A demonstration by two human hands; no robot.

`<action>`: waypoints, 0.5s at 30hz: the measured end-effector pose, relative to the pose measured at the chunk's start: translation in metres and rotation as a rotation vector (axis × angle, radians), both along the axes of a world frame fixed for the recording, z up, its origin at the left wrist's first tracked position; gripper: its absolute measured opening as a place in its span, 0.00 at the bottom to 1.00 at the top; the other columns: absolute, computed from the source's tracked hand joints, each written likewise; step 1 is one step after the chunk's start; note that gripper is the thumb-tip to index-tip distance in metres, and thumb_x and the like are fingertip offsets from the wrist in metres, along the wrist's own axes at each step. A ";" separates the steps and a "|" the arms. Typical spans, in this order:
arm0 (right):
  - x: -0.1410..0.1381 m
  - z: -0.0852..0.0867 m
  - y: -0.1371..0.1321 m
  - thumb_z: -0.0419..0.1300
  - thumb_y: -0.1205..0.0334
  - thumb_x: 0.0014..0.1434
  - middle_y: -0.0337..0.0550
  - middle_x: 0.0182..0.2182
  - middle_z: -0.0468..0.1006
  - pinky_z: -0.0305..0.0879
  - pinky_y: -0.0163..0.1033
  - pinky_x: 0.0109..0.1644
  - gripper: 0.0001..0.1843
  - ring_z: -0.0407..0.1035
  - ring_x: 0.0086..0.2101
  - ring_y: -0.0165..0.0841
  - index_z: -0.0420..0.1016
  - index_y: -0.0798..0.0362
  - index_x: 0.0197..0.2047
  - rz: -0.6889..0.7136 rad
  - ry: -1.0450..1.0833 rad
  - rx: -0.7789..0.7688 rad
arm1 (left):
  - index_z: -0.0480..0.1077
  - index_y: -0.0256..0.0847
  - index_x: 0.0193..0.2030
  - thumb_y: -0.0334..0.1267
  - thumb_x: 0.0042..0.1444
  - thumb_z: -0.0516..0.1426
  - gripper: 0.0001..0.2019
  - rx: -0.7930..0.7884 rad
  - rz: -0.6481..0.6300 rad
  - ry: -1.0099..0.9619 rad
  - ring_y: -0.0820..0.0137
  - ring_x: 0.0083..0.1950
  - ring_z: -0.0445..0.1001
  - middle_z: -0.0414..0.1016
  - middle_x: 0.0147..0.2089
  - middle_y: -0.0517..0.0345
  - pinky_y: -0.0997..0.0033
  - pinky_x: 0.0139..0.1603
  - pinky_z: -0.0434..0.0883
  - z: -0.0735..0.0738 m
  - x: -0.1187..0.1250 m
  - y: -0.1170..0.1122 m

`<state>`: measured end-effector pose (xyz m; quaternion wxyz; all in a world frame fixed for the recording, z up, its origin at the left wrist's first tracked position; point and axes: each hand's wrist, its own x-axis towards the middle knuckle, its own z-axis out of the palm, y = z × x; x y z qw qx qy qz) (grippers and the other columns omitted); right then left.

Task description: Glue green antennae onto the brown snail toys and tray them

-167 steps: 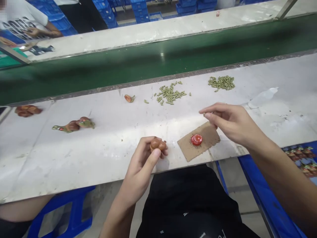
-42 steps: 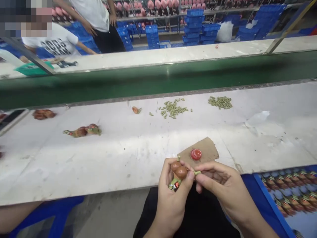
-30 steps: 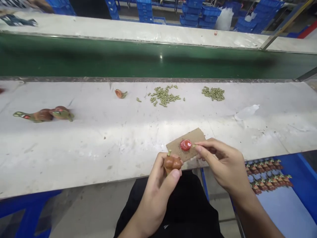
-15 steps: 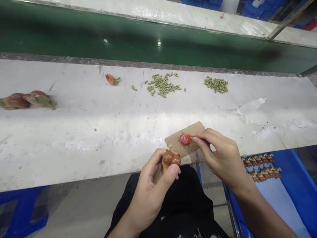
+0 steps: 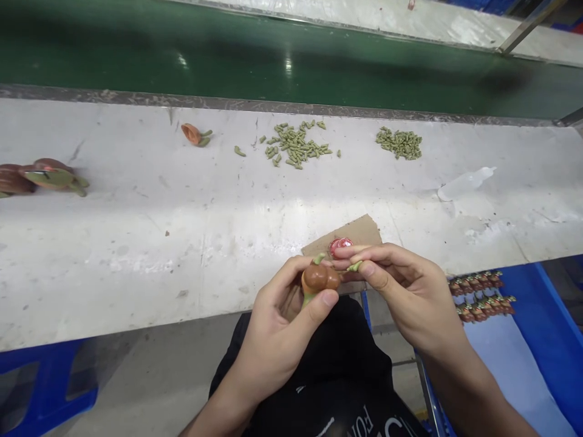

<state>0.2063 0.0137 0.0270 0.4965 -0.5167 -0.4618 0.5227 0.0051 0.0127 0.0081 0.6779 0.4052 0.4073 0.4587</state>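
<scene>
Between right fingers (image 5: 381,280) — green piece (image 5: 354,266)

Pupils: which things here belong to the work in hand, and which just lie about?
Likely belonging:
brown and green figurine in left hand
small green piece in right hand
round glossy red object on brown cardboard
two heaps of green pieces

Possibly just lying about:
hollow orange piece with green prongs
translucent whitish bottle-like object

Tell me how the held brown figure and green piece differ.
The brown figure is bigger than the green piece. The brown figure has rounded lobes; the green piece is slender. The left hand holds the brown figure; the right hand pinches the green piece. Both show green.
</scene>
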 end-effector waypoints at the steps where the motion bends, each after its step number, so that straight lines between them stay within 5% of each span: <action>1: -0.001 0.000 0.000 0.76 0.59 0.76 0.41 0.52 0.96 0.90 0.40 0.61 0.04 0.92 0.53 0.39 0.95 0.41 0.47 0.005 0.006 -0.001 | 0.88 0.51 0.52 0.41 0.74 0.72 0.03 0.003 -0.010 -0.003 0.67 0.47 0.84 0.85 0.44 0.59 0.73 0.55 0.82 0.000 0.000 0.000; 15: -0.006 -0.005 -0.004 0.75 0.63 0.75 0.39 0.48 0.95 0.90 0.34 0.55 0.07 0.92 0.49 0.36 0.96 0.40 0.47 -0.032 -0.036 0.035 | 0.88 0.54 0.54 0.39 0.75 0.72 0.05 0.025 -0.037 0.010 0.70 0.52 0.87 0.87 0.50 0.62 0.79 0.57 0.82 -0.008 0.001 -0.004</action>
